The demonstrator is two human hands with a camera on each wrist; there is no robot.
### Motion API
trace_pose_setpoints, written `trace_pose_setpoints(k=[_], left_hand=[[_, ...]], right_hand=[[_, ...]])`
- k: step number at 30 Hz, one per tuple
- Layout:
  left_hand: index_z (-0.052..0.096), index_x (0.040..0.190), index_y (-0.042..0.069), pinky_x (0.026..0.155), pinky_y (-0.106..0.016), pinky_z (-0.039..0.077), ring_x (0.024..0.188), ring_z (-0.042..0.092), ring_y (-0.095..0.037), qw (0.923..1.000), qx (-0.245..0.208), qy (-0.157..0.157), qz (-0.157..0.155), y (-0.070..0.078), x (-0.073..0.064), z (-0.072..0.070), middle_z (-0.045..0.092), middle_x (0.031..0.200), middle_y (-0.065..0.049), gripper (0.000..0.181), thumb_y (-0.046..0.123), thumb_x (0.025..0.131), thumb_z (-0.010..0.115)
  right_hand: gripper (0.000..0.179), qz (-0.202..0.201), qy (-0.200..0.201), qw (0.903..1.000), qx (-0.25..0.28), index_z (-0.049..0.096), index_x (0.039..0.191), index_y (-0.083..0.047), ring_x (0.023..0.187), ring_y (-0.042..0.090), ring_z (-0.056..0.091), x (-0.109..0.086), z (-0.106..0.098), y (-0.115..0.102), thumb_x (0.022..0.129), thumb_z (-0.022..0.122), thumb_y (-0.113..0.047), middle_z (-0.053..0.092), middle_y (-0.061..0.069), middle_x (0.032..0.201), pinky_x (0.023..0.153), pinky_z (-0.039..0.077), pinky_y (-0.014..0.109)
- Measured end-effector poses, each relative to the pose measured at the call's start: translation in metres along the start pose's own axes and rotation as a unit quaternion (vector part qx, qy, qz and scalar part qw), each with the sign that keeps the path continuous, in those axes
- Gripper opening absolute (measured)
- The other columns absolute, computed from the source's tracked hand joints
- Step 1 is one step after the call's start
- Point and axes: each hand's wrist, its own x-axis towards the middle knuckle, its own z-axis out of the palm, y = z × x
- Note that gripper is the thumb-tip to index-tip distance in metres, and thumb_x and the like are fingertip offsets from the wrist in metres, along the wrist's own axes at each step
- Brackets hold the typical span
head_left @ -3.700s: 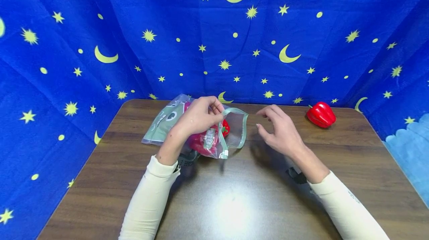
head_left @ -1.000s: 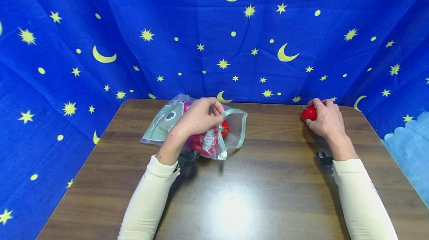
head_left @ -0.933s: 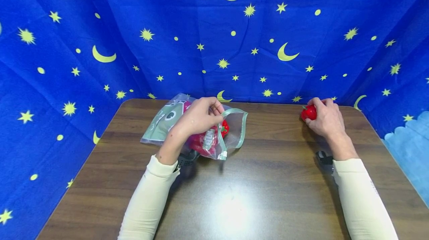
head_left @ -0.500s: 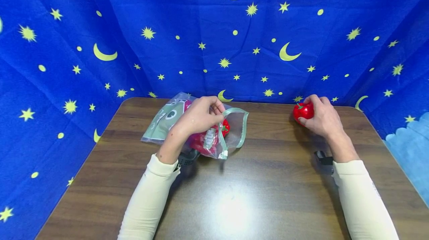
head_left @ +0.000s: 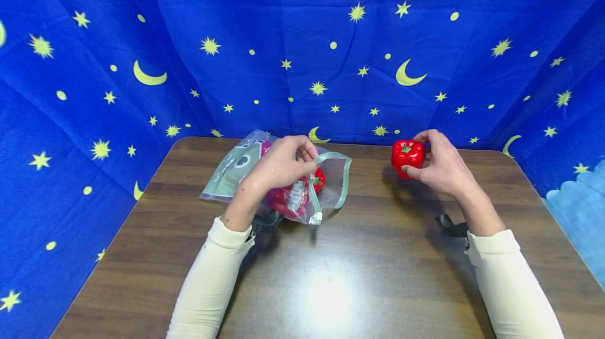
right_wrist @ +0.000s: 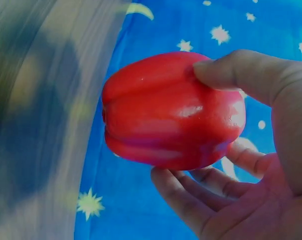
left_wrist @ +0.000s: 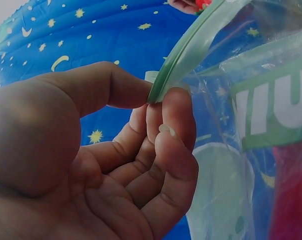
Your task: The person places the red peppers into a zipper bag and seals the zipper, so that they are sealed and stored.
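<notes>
My left hand (head_left: 285, 163) pinches the green zip edge of a clear zipper bag (head_left: 229, 171) between thumb and fingers; the left wrist view shows the zip strip (left_wrist: 178, 52) at the thumb tip. The bag lies on its side with its mouth gaping to the right. Inside it show a red bell pepper (head_left: 319, 178) with a green stem and a pinkish-red thing (head_left: 283, 199). To the right, my right hand (head_left: 441, 165) grips another red bell pepper (right_wrist: 173, 112), thumb on one side and fingers on the other. That pepper is held above the table, its stem toward the head camera.
A brown wooden table (head_left: 378, 276) carries everything. Behind and at the sides hangs a blue cloth (head_left: 302, 23) with yellow moons and stars, close to the table's back edge. A light-blue fluffy thing (head_left: 579, 213) is beyond the right edge.
My right hand reached to the back right, took hold of the bell pepper and has moved left and up with it. My left hand and the bag have stayed in place.
</notes>
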Motion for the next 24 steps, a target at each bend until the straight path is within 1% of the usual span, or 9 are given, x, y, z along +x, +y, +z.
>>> trace_pose_setpoints(k=[3,6,7,9,10,12,14,18,24], left_hand=[[0.070,0.096,0.011,0.072,-0.033,0.052,0.081,0.063,-0.020,1.0000,-0.001,0.000,0.001,-0.001,0.000,0.000,0.069,0.089,-0.004,0.009,0.008,0.087,0.071],[0.070,0.096,0.011,0.072,-0.033,0.052,0.082,0.063,-0.020,1.0000,0.001,0.001,0.004,-0.001,0.001,0.001,0.069,0.089,-0.004,0.010,0.008,0.087,0.071],[0.070,0.096,0.011,0.073,-0.033,0.052,0.082,0.063,-0.020,1.0000,0.001,0.001,0.005,-0.001,0.001,0.000,0.069,0.089,-0.004,0.010,0.008,0.087,0.071],[0.070,0.096,0.011,0.073,-0.033,0.052,0.082,0.063,-0.020,1.0000,0.001,0.002,0.004,-0.001,0.001,0.000,0.069,0.089,-0.004,0.010,0.008,0.087,0.071],[0.070,0.096,0.011,0.073,-0.033,0.052,0.082,0.063,-0.020,1.0000,0.001,0.002,0.003,-0.001,0.001,0.000,0.069,0.089,-0.004,0.010,0.008,0.087,0.071],[0.070,0.096,0.011,0.072,-0.033,0.052,0.082,0.063,-0.020,1.0000,0.002,0.002,0.000,-0.001,0.001,0.000,0.069,0.089,-0.004,0.010,0.008,0.087,0.071],[0.070,0.096,0.011,0.072,-0.033,0.052,0.082,0.063,-0.020,1.0000,0.002,0.000,-0.003,-0.001,0.001,0.000,0.069,0.090,-0.004,0.010,0.008,0.087,0.071],[0.070,0.097,0.011,0.072,-0.033,0.051,0.082,0.063,-0.019,1.0000,0.004,-0.001,-0.003,-0.001,0.002,0.001,0.069,0.090,-0.003,0.010,0.008,0.087,0.071],[0.071,0.096,0.011,0.072,-0.032,0.051,0.081,0.063,-0.019,1.0000,0.004,-0.001,-0.001,0.001,0.001,0.002,0.069,0.089,-0.003,0.010,0.008,0.087,0.071]], right_hand=[[0.079,-0.013,-0.012,0.9996,0.019,0.044,0.148,0.002,0.115,0.047,0.060,-0.003,0.001,-0.009,0.083,0.088,-0.011,0.050,0.028,0.138,0.099,0.052,0.066],[0.080,-0.032,-0.018,0.9990,0.027,0.048,0.151,-0.003,0.116,0.044,0.061,-0.005,0.002,-0.018,0.082,0.088,-0.010,0.052,0.023,0.137,0.100,0.052,0.064],[0.079,-0.038,-0.020,0.9986,0.030,0.051,0.151,-0.004,0.116,0.041,0.062,-0.006,0.002,-0.021,0.082,0.088,-0.010,0.053,0.020,0.135,0.100,0.054,0.060],[0.073,-0.055,-0.021,0.9977,0.035,0.056,0.147,-0.005,0.113,0.037,0.063,-0.008,0.002,-0.026,0.082,0.088,-0.009,0.055,0.016,0.130,0.099,0.057,0.043],[0.070,-0.061,-0.023,0.9970,0.042,0.058,0.145,-0.005,0.112,0.034,0.063,-0.008,0.003,-0.029,0.082,0.088,-0.009,0.055,0.014,0.129,0.097,0.057,0.034],[0.067,-0.077,-0.028,0.9948,0.061,0.060,0.141,-0.004,0.111,0.031,0.063,-0.009,0.005,-0.034,0.081,0.089,-0.007,0.055,0.012,0.127,0.092,0.052,0.017],[0.066,-0.091,-0.033,0.9920,0.081,0.060,0.138,-0.003,0.111,0.030,0.062,-0.010,0.007,-0.038,0.079,0.090,-0.004,0.055,0.012,0.128,0.088,0.047,0.007],[0.071,-0.106,-0.046,0.9867,0.114,0.055,0.135,-0.002,0.117,0.032,0.060,-0.011,0.013,-0.045,0.075,0.092,-0.002,0.054,0.014,0.131,0.091,0.047,0.007],[0.076,-0.099,-0.069,0.9797,0.161,0.045,0.134,-0.002,0.121,0.033,0.063,-0.013,0.029,-0.054,0.075,0.092,0.000,0.053,0.013,0.134,0.094,0.051,0.015]])
